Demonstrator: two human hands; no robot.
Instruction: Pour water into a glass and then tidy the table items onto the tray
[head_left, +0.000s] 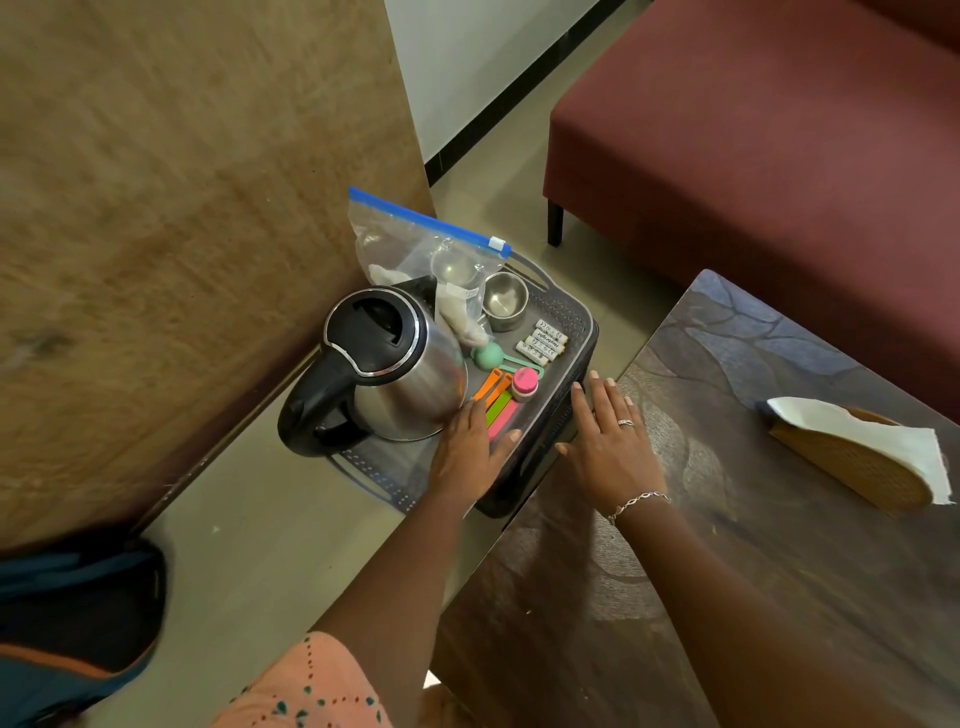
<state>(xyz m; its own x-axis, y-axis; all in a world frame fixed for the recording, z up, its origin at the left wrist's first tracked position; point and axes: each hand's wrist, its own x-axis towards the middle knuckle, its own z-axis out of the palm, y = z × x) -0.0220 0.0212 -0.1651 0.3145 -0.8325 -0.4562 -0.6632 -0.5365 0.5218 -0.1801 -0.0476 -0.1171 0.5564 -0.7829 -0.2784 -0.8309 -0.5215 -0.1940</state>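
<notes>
A dark grey perforated tray (569, 317) sits at the table's left corner, partly past the edge. On it stand a steel electric kettle (402, 364) with a black lid, a small steel bowl (504, 299), a zip bag (421, 249) with a blue seal, a pack of batteries (543, 340), coloured clips (501, 408), a small pink-capped bottle (524, 384) and a green ball (488, 356). My left hand (470, 447) lies flat inside the tray beside the kettle's base, over the clips. My right hand (608, 436) rests with fingers spread against the tray's near right rim.
The dark patterned table (753, 519) holds a woven napkin holder (857, 457) with a white napkin at the right. A maroon sofa (753, 130) stands behind. A brown wooden panel (182, 208) is to the left, and a dark bag (78, 613) lies on the floor.
</notes>
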